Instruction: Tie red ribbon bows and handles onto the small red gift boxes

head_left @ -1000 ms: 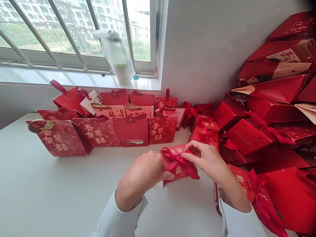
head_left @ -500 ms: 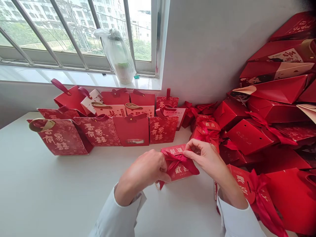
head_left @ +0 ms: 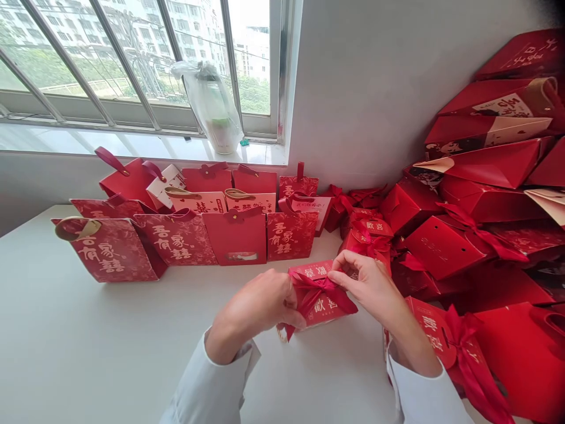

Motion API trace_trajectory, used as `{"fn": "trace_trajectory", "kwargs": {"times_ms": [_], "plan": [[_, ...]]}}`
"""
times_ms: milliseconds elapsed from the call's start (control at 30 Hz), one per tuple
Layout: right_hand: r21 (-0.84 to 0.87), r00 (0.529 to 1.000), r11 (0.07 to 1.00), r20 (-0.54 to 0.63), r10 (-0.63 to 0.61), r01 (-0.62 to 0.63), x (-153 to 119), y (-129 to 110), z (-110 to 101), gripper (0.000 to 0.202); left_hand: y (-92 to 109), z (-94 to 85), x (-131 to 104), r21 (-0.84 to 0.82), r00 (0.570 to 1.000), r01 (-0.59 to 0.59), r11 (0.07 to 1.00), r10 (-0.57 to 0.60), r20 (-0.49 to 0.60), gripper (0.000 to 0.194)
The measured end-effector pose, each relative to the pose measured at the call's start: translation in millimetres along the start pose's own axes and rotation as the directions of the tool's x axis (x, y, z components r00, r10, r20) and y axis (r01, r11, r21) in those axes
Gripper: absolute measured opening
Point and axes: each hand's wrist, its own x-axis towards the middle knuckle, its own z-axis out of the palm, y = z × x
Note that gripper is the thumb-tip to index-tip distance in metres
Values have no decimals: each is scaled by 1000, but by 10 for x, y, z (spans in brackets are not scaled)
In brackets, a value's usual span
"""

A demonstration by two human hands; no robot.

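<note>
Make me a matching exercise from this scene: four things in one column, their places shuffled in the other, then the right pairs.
Things
1. Left hand
2. Plastic-wrapped container
3. Right hand
4. Upright gift bags

Places
A. Standing in rows on the white table
B. At the right side of the ribbon bow
C. On the windowsill, in front of the bars
D. At the left side of the ribbon bow

Right pairs
1-D, 2-C, 3-B, 4-A
</note>
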Motion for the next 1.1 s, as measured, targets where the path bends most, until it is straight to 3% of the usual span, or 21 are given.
{"fn": "trace_trajectory", "kwargs": {"times_ms": [167, 333, 533, 867, 1100], "plan": [[108, 998, 994, 67, -11, 3, 20, 84, -43, 20, -17, -99, -122, 177, 984, 88, 980, -58, -171, 36], [117, 996, 993, 88, -30, 20, 24, 81, -38, 27, -32, -133, -126, 104, 918, 127, 986, -77, -390, 27], [81, 998, 996, 62, -27, 22, 26, 40, 7, 15, 9, -56, 9, 154, 922, 88, 984, -22, -387, 16], [-4, 997, 1000, 71, -29, 29, 23, 46, 2, 13, -19, 109, 126, 202, 843, 85, 976, 37, -536, 20], [-5, 997, 1000, 69, -15, 15, 7, 39, 1, 12, 10, 77, 168, 195, 869, 13, 981, 85, -488, 30]]}}
